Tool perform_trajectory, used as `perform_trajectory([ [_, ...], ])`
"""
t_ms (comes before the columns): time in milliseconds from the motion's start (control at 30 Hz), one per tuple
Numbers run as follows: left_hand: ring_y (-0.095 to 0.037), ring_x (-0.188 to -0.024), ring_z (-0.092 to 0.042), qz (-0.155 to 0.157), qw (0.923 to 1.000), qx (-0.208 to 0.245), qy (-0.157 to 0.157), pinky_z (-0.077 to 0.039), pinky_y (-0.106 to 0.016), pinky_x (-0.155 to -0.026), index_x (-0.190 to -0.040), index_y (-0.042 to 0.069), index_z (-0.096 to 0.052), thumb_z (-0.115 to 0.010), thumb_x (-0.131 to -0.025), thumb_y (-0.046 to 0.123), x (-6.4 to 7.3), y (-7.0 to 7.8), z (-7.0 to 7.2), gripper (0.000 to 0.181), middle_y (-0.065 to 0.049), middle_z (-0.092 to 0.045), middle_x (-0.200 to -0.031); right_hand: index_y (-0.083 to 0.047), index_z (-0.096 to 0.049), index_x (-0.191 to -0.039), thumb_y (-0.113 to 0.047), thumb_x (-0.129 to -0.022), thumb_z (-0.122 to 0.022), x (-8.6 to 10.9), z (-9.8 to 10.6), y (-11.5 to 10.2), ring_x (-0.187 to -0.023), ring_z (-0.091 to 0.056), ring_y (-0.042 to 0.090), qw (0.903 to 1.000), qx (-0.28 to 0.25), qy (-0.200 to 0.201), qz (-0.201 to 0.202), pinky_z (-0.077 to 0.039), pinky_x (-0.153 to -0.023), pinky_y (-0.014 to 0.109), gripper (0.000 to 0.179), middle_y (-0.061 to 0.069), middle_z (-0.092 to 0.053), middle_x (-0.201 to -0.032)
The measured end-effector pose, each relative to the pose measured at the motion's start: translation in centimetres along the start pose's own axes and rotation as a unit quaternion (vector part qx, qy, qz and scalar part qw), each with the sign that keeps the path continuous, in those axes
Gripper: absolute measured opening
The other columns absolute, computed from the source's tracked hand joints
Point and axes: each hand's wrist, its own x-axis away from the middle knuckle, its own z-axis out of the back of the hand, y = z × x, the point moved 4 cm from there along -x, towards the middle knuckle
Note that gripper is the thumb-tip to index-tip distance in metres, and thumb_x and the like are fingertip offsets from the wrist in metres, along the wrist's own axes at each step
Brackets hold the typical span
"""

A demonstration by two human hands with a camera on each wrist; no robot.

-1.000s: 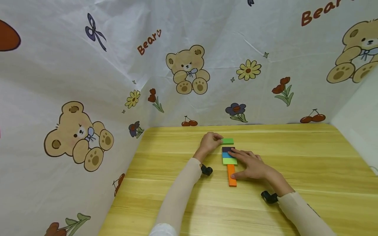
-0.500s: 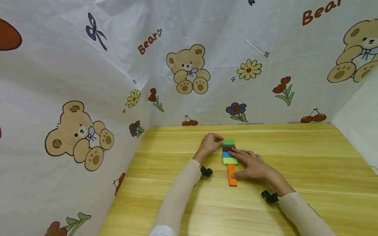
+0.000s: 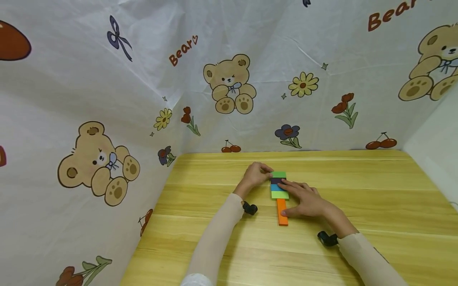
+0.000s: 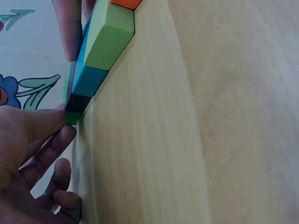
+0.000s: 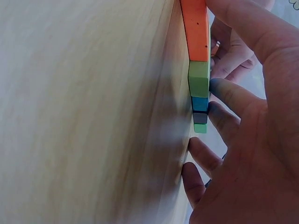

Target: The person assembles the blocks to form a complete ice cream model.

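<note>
A row of flat rectangular blocks lies on the wooden table. From the far end come a green block, a dark purple block, a blue block and a light green block, side by side. An orange block points lengthwise toward the person from the light green one. My left hand pinches the green block at its left end, thumb and index finger meeting it in the left wrist view. With fingers spread, my right hand rests fingertips on the dark and blue blocks and its thumb on the orange one.
The wooden table spreads around the blocks. A white cloth printed with bears and flowers hangs behind it and along the left. Small black cameras are strapped at both wrists.
My left hand has drawn the green block nearer, from a gap beyond the dark purple block to right against it. The right hand has stayed in place on the other blocks.
</note>
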Motion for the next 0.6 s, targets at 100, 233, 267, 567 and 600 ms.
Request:
perform_trajectory([
  [100,-0.012,-0.099,-0.063,0.001,1.0,0.002,0.001,-0.053,-0.031,-0.088,-0.106,0.02,-0.077,-0.069,-0.093,0.025,0.03,-0.06,-0.03,0.016,0.007,-0.071,-0.107,-0.037,-0.029,-0.155,-0.064,-0.077,-0.073,-0.03,-0.02,0.0,-0.148,-0.022,0.036,1.0,0.0,0.0,0.001,-0.014,-0.109,0.07,0.094,-0.004,-0.025,-0.165],
  [233,-0.01,-0.096,-0.062,-0.001,1.0,-0.001,0.001,-0.052,-0.03,-0.086,-0.106,0.021,-0.076,-0.068,-0.094,0.025,0.05,-0.07,-0.03,0.015,0.008,-0.07,-0.104,-0.038,-0.028,-0.155,-0.064,-0.076,-0.073,-0.04,-0.01,-0.01,-0.147,-0.023,0.036,1.0,0.004,0.002,0.0,-0.015,-0.109,0.07,0.094,-0.004,-0.025,-0.165],
  [267,-0.01,-0.096,-0.061,-0.003,1.0,-0.002,0.001,-0.052,-0.03,-0.086,-0.106,0.02,-0.076,-0.068,-0.094,0.025,0.06,-0.04,-0.05,0.015,0.008,-0.07,-0.104,-0.038,-0.028,-0.155,-0.064,-0.076,-0.073,-0.01,0.0,-0.04,-0.147,-0.023,0.036,1.0,0.004,0.002,0.0,-0.015,-0.109,0.07,0.094,-0.004,-0.025,-0.165],
  [567,-0.009,-0.092,-0.062,-0.007,0.9999,-0.006,0.01,-0.052,-0.03,-0.085,-0.105,0.02,-0.075,-0.06,-0.098,0.031,0.02,0.0,0.06,0.019,0.008,-0.071,-0.102,-0.032,-0.031,-0.155,-0.063,-0.077,-0.073,-0.28,0.3,-0.81,-0.145,-0.028,0.038,0.9996,0.024,0.0,0.017,-0.018,-0.106,0.075,0.095,-0.001,-0.027,-0.164],
  [600,-0.008,-0.093,-0.062,-0.008,0.9999,-0.008,0.01,-0.052,-0.03,-0.085,-0.105,0.021,-0.074,-0.059,-0.099,0.033,-0.02,0.05,0.09,0.02,0.008,-0.071,-0.103,-0.032,-0.031,-0.155,-0.064,-0.077,-0.073,-0.35,0.36,-0.89,-0.145,-0.029,0.038,0.9994,0.03,-0.001,0.019,-0.019,-0.106,0.076,0.095,-0.001,-0.027,-0.164],
])
